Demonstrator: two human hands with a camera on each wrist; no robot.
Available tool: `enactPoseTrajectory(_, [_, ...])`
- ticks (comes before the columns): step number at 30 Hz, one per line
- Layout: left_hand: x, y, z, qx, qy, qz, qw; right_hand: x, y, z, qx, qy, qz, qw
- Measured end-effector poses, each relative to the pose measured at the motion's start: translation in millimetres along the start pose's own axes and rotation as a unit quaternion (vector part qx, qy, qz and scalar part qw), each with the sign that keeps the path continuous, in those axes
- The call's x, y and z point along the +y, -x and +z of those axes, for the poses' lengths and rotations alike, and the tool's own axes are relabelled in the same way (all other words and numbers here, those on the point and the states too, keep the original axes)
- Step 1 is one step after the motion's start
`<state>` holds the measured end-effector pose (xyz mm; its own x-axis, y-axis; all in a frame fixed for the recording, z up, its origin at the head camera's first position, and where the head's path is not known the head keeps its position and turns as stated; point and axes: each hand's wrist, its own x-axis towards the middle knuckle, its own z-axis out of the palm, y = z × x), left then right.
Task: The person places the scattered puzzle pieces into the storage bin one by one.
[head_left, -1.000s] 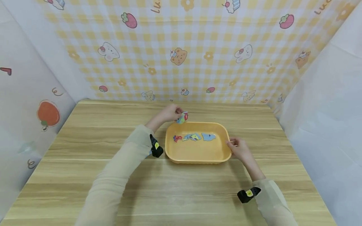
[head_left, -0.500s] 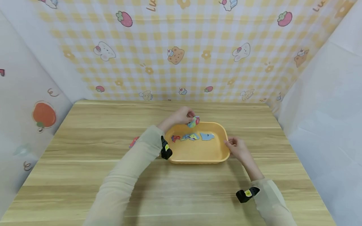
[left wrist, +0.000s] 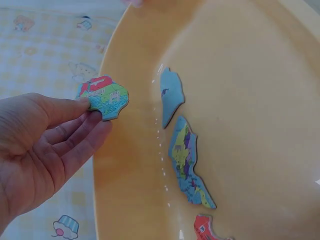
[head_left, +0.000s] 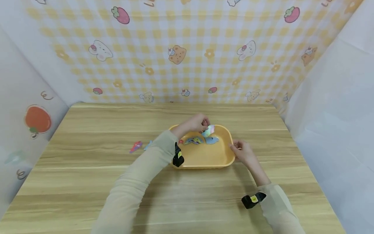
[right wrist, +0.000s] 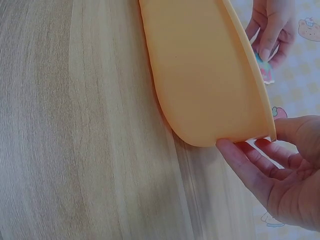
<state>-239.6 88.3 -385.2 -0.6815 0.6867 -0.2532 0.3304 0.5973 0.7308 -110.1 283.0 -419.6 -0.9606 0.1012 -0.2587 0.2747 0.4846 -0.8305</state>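
My left hand (head_left: 198,123) pinches a puzzle piece (left wrist: 107,98) between thumb and fingers, over the far rim of a yellow plastic tray (head_left: 204,159). The piece is blue and green with a red patch. Inside the tray lie a light blue puzzle piece (left wrist: 172,95), a longer blue, yellow and purple piece (left wrist: 184,160) and a red piece (left wrist: 204,227), in a rough row. My right hand (head_left: 243,152) grips the tray's right end, its thumb and fingers at the rim in the right wrist view.
On the wooden table (head_left: 87,178), left of the tray, lie a red and purple puzzle piece (head_left: 135,147) and a light blue piece (head_left: 148,145), the latter partly behind the left sleeve. A yellow checked cloth (head_left: 198,71) with cartoon prints hangs along the table's back edge.
My left hand has moved right along the tray's far side, carrying the puzzle piece. Its arm has uncovered pieces on the table at the left. My right hand keeps its grip on the tray.
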Motion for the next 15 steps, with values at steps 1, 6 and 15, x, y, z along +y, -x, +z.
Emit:
enactPoseTrajectory(1, [0.8, -0.2, 1.4, -0.002, -0.004, 0.001, 1.0000, 0.1, -0.2, 0.1, 0.000, 0.000, -0.001, 1.0000])
enactPoseTrajectory(6, [4.8, -1.4, 10.1, -0.018, -0.014, 0.008, 0.9997, 1.8, -1.2, -0.3, -0.003, 0.000, -0.007, 1.0000])
enactPoseTrajectory(15, [-59.9, -78.9, 52.3, -0.103, -0.083, 0.083, 0.9877, 3.1, -1.7, 0.6, -0.003, -0.011, -0.013, 0.9998])
